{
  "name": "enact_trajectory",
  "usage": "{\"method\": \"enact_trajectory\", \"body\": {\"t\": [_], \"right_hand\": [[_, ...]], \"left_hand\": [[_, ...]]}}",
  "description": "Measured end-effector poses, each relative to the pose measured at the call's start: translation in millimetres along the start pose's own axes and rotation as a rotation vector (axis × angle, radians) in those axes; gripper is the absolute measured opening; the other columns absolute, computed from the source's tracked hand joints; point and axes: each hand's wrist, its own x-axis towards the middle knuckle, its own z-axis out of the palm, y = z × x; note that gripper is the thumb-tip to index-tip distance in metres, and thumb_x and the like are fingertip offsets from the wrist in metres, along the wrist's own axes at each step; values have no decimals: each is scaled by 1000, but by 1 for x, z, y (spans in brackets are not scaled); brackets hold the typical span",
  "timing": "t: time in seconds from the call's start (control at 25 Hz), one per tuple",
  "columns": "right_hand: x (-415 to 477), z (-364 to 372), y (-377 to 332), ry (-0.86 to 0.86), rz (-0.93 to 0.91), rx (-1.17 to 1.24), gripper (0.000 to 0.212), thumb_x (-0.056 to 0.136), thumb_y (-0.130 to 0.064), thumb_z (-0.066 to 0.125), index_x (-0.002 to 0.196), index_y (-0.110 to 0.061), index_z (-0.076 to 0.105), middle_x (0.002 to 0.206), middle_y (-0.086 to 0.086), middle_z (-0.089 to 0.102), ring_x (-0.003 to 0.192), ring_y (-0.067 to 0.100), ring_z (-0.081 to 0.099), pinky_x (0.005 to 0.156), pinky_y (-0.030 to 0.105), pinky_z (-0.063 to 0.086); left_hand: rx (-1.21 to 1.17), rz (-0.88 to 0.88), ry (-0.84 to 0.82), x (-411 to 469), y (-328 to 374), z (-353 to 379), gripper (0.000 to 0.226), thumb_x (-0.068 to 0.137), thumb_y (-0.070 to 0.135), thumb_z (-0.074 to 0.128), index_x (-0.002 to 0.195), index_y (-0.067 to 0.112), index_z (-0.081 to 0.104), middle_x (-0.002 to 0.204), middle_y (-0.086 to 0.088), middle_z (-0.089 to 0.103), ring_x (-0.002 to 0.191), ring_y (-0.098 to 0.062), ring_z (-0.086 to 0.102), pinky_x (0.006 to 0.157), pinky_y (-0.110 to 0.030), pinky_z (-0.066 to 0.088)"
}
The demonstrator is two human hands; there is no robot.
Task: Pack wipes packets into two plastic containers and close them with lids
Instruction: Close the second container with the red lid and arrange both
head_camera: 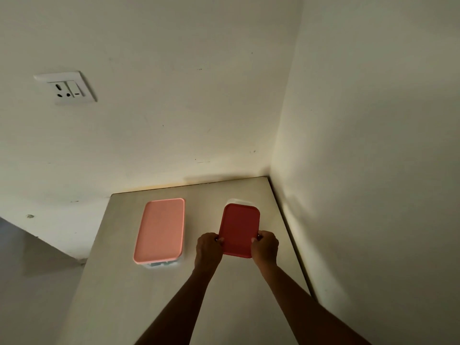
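Observation:
A dark red lid [239,229] is held over a clear container, of which only the far rim [240,201] shows. My left hand [208,250] grips the lid's left near edge and my right hand [265,247] grips its right near edge. To the left stands a second clear container [161,264] covered by a pale pink lid [160,229]; packets show faintly through its near wall. The contents of the right container are hidden by the red lid.
The grey table [124,282] sits in a corner, with a wall behind and a wall [373,195] close along its right edge. A wall socket [66,88] is high at the left. The floor drops away left of the table.

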Motion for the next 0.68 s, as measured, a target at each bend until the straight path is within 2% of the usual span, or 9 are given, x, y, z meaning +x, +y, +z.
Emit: {"method": "enact_trajectory", "body": {"t": [0.12, 0.2, 0.28, 0.36, 0.52, 0.68], "right_hand": [[11, 0, 2, -19, -13, 10, 16, 88, 5, 59, 81, 7, 73, 83, 18, 74, 81, 32, 71, 70, 30, 54], [16, 1, 2, -16, -17, 23, 15, 90, 3, 60, 88, 5, 75, 89, 17, 75, 86, 31, 72, 74, 30, 56], [21, 2, 2, -5, -20, 23, 16, 91, 0, 61, 97, 5, 75, 97, 17, 75, 93, 30, 72, 83, 35, 60], [27, 4, 2, -2, -17, 25, 17, 92, -2, 62, 101, 4, 75, 100, 17, 75, 96, 30, 72, 86, 37, 60], [36, 12, 4, -5, -6, 21, 16, 92, -4, 61, 98, 4, 73, 98, 17, 74, 94, 30, 73, 83, 35, 61], [40, 21, 8, -6, 11, 7, 19, 93, -6, 60, 106, 1, 72, 104, 14, 71, 99, 28, 70, 88, 37, 61]], "left_hand": [[11, -11, 29, 5, 7, 3, 26, 99, 17, 63, 86, -2, 75, 76, -9, 66, 70, -21, 61, 77, -42, 57], [-2, -7, 60, 8, 11, 4, 23, 99, 19, 64, 110, 2, 76, 98, -12, 73, 92, -26, 69, 89, -42, 57], [15, 10, 74, 13, 15, 6, 30, 100, 21, 62, 126, 8, 71, 116, -13, 72, 108, -26, 69, 92, -36, 55], [26, 39, 94, 21, 16, 8, 29, 100, 21, 62, 124, 8, 72, 115, -14, 70, 106, -27, 69, 88, -33, 52], [-4, 58, 116, 39, 10, 13, 21, 95, 12, 64, 108, 0, 75, 102, -16, 72, 96, -30, 69, 80, -34, 52], [-113, 66, 74, 48, -2, 18, 13, 95, 7, 62, 102, -3, 64, 97, -17, 71, 90, -33, 69, 78, -44, 57]]}}
